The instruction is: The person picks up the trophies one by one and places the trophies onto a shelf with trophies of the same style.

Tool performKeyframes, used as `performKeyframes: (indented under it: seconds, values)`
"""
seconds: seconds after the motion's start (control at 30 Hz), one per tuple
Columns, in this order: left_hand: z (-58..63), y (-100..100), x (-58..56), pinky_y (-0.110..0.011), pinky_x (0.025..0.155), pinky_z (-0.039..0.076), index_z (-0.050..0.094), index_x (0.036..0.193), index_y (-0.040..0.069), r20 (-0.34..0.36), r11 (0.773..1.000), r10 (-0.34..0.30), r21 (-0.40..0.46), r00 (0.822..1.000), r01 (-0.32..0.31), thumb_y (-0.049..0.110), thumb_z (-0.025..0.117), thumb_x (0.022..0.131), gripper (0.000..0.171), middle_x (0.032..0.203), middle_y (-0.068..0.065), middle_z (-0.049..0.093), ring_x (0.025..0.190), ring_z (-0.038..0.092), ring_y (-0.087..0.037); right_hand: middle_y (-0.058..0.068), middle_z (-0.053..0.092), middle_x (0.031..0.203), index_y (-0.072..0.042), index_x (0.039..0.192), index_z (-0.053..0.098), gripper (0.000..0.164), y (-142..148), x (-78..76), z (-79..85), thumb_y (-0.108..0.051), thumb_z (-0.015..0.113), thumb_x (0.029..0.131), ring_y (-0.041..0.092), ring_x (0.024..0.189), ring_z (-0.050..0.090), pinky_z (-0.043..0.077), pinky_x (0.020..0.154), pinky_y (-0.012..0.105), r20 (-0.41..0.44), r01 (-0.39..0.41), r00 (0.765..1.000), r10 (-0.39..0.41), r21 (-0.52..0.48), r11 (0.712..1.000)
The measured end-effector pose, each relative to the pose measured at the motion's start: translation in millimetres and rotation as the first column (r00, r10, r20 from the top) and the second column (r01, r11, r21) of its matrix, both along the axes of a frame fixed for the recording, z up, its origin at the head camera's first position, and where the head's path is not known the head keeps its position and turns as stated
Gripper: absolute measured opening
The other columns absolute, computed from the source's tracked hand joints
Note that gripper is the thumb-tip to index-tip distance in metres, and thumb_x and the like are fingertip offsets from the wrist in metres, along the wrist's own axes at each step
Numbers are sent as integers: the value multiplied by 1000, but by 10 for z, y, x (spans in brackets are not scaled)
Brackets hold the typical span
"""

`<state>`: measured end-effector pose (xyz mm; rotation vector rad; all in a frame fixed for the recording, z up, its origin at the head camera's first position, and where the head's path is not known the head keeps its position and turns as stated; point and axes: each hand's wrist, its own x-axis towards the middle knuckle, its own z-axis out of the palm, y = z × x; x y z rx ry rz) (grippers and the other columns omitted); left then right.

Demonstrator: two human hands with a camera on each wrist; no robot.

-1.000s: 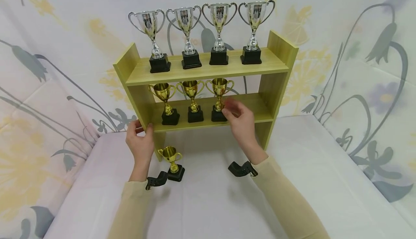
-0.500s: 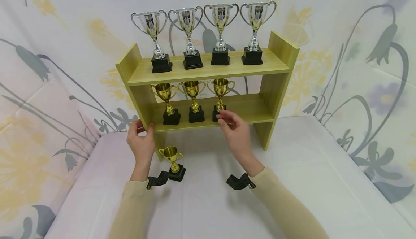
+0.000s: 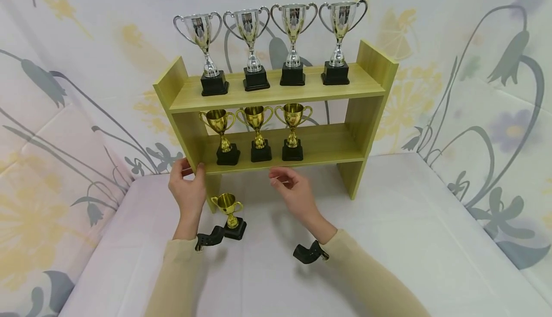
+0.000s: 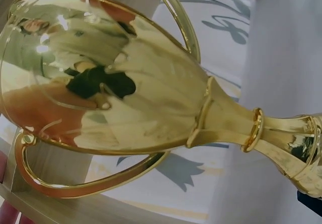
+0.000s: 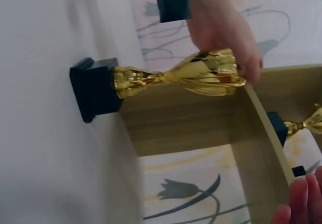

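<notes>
My left hand (image 3: 188,193) grips the left side panel of the wooden shelf (image 3: 276,97), thumb in front and fingers partly hidden behind it. My right hand (image 3: 296,196) hovers just below the lower board's front edge, fingers loosely bent, holding nothing. Close to my left wrist, a gold trophy cup (image 3: 227,204) on a black base stands upright on the table; it fills the left wrist view. Three more gold trophies stand on the lower board, the rightmost gold trophy (image 3: 293,116) nearest my right hand. In the right wrist view, fingertips (image 5: 302,199) show at the lower right corner.
Several silver trophies (image 3: 293,25) with black bases line the top board. A white cloth (image 3: 409,221) covers the table. Behind the shelf hangs a flower-printed backdrop (image 3: 457,68). On the lower board, bare wood (image 3: 332,144) lies right of the gold trophies.
My right hand has moved down and left, away from the rightmost gold trophy on the lower board. My left hand keeps its grip on the side panel.
</notes>
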<state>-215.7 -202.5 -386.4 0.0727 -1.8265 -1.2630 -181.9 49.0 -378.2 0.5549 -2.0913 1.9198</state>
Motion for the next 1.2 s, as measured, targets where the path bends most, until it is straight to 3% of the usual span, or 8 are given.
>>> performKeyframes:
  seconds: [0.17, 0.4, 0.5, 0.67, 0.8, 0.97, 1.2]
  values:
    - [3, -1, -6, -31, 75, 40, 67, 109, -5, 12, 1000, 4, 0, 1000, -4, 7, 66, 90, 22, 99, -21, 62, 87, 55, -20, 23, 69, 103, 10, 112, 67, 20, -54, 157, 120, 3, 65, 93, 37, 93, 65, 51, 78, 29, 26, -28, 999, 26, 60, 998]
    - [0, 4, 11, -39, 73, 45, 67, 110, -3, 33, 1000, 4, 17, 999, -5, 9, 66, 90, 23, 101, -20, 62, 87, 54, -17, 23, 69, 104, 9, 113, 67, 22, -133, 222, 47, 2, 66, 92, 38, 95, 64, 51, 78, 29, 57, -92, 995, 86, 107, 990]
    - [-4, 2, 10, -38, 73, 44, 67, 110, -4, 25, 1000, 5, 20, 1000, -6, 8, 66, 90, 23, 100, -20, 62, 86, 54, -17, 24, 69, 105, 9, 113, 67, 23, -170, 203, -35, 6, 66, 91, 39, 95, 64, 51, 77, 30, 66, -117, 992, 110, 113, 987]
    - [-4, 2, -1, -31, 72, 42, 67, 110, -4, 17, 1000, 8, 19, 1000, -8, 7, 66, 90, 23, 100, -21, 62, 86, 54, -17, 23, 68, 109, 6, 117, 66, 30, -255, 76, -320, 9, 67, 88, 37, 95, 64, 52, 78, 31, 84, -144, 988, 133, 150, 978]
    - [-6, 6, 0, -36, 72, 44, 67, 110, -4, 20, 1000, 3, 23, 1000, -4, 6, 66, 90, 23, 100, -21, 62, 85, 54, -16, 18, 69, 112, 2, 121, 66, 36, -310, 35, -490, 8, 70, 86, 32, 95, 66, 54, 80, 34, 108, -182, 980, 164, 174, 968]
    - [-6, 15, 11, -36, 72, 43, 66, 110, -4, 21, 1000, 2, 29, 1000, -2, 6, 66, 90, 23, 100, -21, 62, 85, 54, -16, 15, 68, 114, -1, 123, 65, 39, -355, 46, -569, 8, 70, 86, 30, 98, 66, 54, 84, 40, 146, -238, 966, 214, 177, 955]
    - [-5, 17, 11, -31, 72, 41, 67, 110, -4, 14, 1000, 4, 27, 1000, -4, 6, 66, 89, 23, 100, -22, 62, 85, 54, -18, 14, 68, 114, -3, 123, 66, 39, -417, 54, -620, 6, 69, 86, 27, 99, 66, 54, 82, 30, 166, -262, 959, 229, 217, 940]
